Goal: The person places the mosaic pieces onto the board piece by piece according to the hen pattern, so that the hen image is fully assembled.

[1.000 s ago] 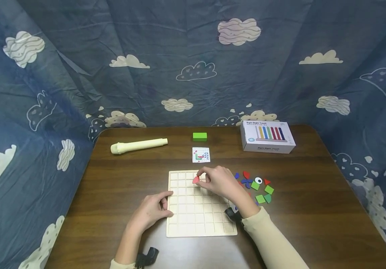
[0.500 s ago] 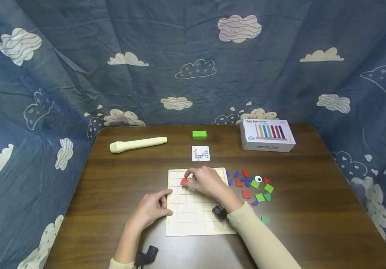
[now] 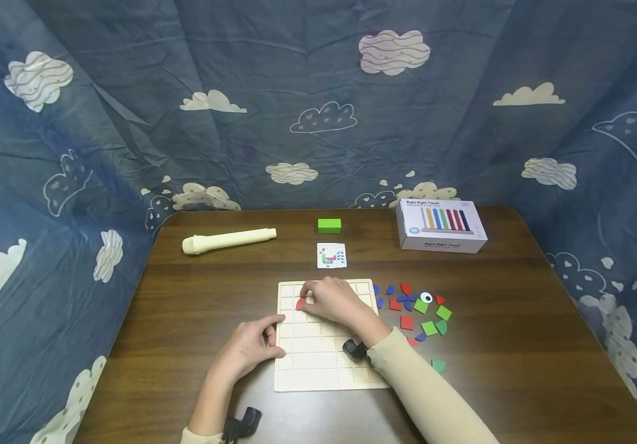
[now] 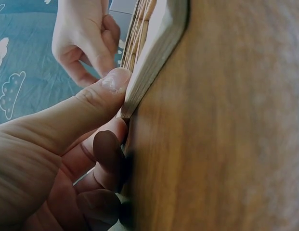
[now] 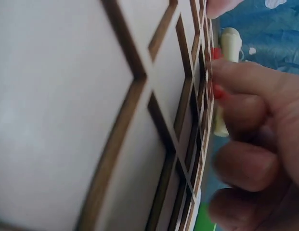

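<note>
A pale wooden grid board (image 3: 312, 370) lies on the table in the head view. At its left edge, my left hand (image 3: 246, 351) rests with thumb and forefinger set apart against the wood. In the left wrist view, that thumb (image 4: 86, 103) touches the board's side (image 4: 156, 57), while the other fingers lie loosely bent near the tabletop. Over the board's upper left cells, my right hand (image 3: 337, 303) pinches a small red curved piece (image 3: 300, 303) between thumb and forefinger. My right hand (image 5: 265, 120) partly hides the red piece (image 5: 218, 91) in the right wrist view.
Red, blue and green flat pieces (image 3: 407, 322) and a white round one (image 3: 426, 298) lie scattered right of the board. Behind it are a printed pattern card (image 3: 332, 255), a green block (image 3: 329, 226), a cream stick-shaped object (image 3: 229, 240) and a white box (image 3: 442, 225).
My right hand has moved left across the board with the red piece, from the upper middle to the upper left cells. The left hand has stayed at the board's edge.
</note>
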The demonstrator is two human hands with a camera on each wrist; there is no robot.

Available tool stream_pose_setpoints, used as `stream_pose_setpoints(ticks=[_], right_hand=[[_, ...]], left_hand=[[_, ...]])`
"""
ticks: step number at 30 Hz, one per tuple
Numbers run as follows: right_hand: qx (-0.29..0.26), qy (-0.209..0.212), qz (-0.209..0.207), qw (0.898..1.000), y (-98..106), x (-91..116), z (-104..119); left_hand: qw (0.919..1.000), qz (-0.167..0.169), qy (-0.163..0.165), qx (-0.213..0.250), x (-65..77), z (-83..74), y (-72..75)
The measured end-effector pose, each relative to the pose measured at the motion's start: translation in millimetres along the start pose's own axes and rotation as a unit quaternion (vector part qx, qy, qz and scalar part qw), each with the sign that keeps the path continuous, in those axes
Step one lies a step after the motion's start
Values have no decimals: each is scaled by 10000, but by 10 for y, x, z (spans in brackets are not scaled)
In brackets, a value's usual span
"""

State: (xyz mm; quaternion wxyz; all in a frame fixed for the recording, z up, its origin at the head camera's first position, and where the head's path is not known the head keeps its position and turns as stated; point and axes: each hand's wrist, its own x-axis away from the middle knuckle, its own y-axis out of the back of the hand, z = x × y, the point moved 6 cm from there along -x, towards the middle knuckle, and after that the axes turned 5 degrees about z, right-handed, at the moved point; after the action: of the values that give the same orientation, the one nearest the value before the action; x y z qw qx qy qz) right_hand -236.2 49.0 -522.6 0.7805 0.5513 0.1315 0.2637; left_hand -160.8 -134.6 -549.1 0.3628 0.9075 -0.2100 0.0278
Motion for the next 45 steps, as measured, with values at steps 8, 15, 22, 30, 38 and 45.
stream_pose_setpoints(ticks=[8, 15, 22, 30, 38, 45], right_hand=[[-28, -125, -129, 9998, -20, 2, -26], [-40, -193, -161, 9997, -34, -17, -21], [-47, -218, -163, 9996, -34, -18, -10], [-25, -276, -177, 9995, -47, -10, -9], [-58, -315, -143, 9994, -52, -8, -16], [-77, -219, -204, 9995, -45, -12, -15]], left_hand=[[10000, -11, -21, -43, -8, -6, -8], [9999, 33, 88, -75, 0, -6, -9], [9999, -11, 103, -114, 8, -15, -9], [9998, 15, 184, -99, 3, -8, -8], [9999, 23, 99, -134, -1, -15, -13], [9999, 5, 116, -128, -5, 3, -13]])
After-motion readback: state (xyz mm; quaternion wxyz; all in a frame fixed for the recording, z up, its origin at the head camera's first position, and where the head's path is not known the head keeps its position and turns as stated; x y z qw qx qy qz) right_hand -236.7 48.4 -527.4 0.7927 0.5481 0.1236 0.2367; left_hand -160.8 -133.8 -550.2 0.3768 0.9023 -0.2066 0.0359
